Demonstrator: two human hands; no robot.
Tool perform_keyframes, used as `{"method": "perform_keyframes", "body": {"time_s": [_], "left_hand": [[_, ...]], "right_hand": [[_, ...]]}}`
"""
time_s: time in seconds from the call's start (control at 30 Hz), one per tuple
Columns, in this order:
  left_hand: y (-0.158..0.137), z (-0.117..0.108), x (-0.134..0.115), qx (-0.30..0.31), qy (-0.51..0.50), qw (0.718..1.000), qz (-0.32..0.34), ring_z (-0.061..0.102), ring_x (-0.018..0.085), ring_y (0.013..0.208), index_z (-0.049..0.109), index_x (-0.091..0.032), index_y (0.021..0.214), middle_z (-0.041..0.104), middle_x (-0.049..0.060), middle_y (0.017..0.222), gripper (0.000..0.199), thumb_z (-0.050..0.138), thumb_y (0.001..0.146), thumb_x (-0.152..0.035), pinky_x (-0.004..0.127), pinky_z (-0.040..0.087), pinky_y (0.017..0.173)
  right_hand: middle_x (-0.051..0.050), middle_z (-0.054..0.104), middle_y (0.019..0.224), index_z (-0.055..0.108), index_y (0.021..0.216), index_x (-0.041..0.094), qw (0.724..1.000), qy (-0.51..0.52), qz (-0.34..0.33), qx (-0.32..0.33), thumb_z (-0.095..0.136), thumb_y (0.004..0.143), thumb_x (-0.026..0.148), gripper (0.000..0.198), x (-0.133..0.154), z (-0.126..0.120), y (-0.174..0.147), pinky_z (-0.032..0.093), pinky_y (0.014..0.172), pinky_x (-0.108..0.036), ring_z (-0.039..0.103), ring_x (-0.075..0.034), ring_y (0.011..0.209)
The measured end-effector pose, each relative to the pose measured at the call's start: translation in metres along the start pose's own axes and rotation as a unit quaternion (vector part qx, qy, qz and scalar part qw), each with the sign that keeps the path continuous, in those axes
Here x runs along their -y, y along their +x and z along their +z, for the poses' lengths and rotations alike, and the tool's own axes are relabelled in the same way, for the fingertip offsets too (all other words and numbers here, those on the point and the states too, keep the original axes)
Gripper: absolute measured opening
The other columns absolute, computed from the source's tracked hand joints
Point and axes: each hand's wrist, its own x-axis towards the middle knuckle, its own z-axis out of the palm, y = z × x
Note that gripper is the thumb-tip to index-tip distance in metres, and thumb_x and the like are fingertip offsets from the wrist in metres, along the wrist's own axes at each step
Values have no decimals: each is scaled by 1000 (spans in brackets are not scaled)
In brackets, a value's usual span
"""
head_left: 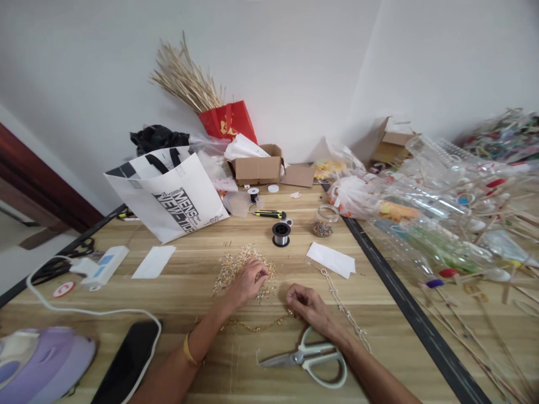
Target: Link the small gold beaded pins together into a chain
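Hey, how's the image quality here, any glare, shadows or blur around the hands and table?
Head view: soft light, faint shadows near the left hand and right hand; small highlights on the clear plastic bottles; tiny beads too soft to tell apart; the lilac object at the edge looks stretched.

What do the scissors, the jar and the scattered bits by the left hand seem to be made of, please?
Scissors: grey blades with a metallic sheen, likely steel; smooth, pale handles, probably plastic.
Jar: see-through, with glossy highlights; glass or clear plastic.
Bits: gold and silvery glints suggest metal, though coated plastic is possible.
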Motion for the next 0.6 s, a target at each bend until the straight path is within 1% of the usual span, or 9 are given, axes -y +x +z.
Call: {"method": "perform_keyframes", "body": {"time_s": [0.1,0.17,0.27,0.33,0.4,0.6], "left_hand": [[-8,8,-9,-19,-80,993,-81,56,16,77,59,-16,73,63,4,78,7,55,77,-13,29,44,75],[-13,12,-18,-15,-150,978,-143,56,14,68,61,-16,74,63,2,73,6,55,76,-15,25,45,65],[-18,17,-30,-8,-241,951,-194,57,13,65,62,-14,73,63,2,69,7,56,74,-17,24,46,63],[-20,21,-35,-13,-279,936,-215,58,14,65,62,-14,73,64,2,69,8,57,72,-20,24,46,63],[-22,25,-38,-22,-298,926,-229,57,14,64,62,-13,72,64,3,68,8,59,70,-20,25,45,63],[-23,36,-40,-33,-310,919,-242,57,15,62,63,-13,65,63,3,64,5,59,66,-16,25,45,62]], "right_hand": [[4,45,56,50,70,16,1000,-5,-5,3,54,81,41,27,1,0,0,31,47,-20,39,-8,49],[4,45,56,50,70,16,1000,-9,-8,3,54,81,40,27,2,0,-1,30,47,-20,39,-8,50],[4,43,56,51,70,16,1000,-9,-8,9,54,81,40,26,2,-1,-1,29,47,-20,38,-9,50],[4,43,55,52,70,16,1000,-7,-11,15,55,80,39,25,3,-1,-1,28,47,-20,38,-9,50],[4,43,56,53,71,16,1000,-9,-15,20,55,80,37,23,4,-2,-2,27,48,-21,37,-9,50],[4,41,56,54,70,16,999,-20,-26,24,55,78,31,18,3,-2,-2,26,49,-20,35,-9,52]]}}
